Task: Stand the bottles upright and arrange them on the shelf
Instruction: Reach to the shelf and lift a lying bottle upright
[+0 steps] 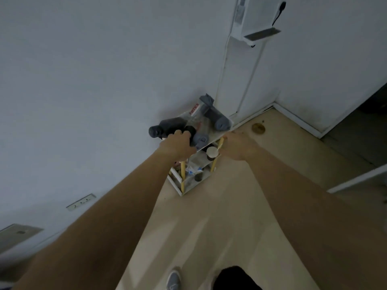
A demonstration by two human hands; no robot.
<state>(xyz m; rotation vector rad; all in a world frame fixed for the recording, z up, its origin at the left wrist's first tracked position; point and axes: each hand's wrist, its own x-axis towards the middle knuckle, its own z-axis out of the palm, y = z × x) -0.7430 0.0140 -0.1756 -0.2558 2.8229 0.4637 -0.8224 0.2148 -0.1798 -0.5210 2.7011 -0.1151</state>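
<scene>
Left hand (178, 146) grip around lying black bottle (167, 127) atop shelf (213, 136); right hand (236, 145) grip unclear.

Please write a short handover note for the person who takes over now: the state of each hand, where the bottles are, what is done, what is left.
Left hand: closed around the black bottle, which lies on its side at the left end of the shelf's top tier.
Right hand: empty, at the top tier's front right corner.
Grey bottle and clear bottle: lying on the top tier.
Done: no top-tier bottle stands upright.
Left: stand each bottle up and arrange them.
</scene>
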